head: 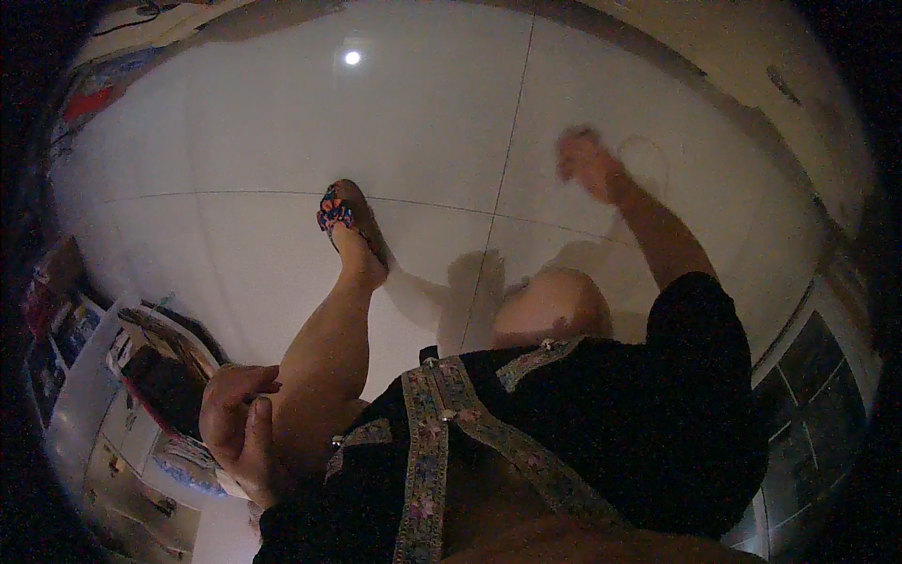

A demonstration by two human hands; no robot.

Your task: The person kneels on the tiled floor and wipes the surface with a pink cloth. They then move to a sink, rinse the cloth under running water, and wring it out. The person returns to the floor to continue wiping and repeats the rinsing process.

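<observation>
My left hand (239,423) is at the lower left, beside my thigh and near a shelf; its fingers are loosely curled and I see nothing in them. Out in front, at the upper right, my right hand (586,162) hangs over the tiled floor (437,127). It is blurred, and nothing shows in its grasp. One foot wears a slipper (337,206) with a patterned bow and stands on the tiles. I wear a black garment (578,423) with floral trim.
Furniture with shelves (120,451) holding books or papers lines the left side. At the far left lies a red item (89,103). A dark-paned door or window (810,395) is at the lower right. A pale wall runs along the right.
</observation>
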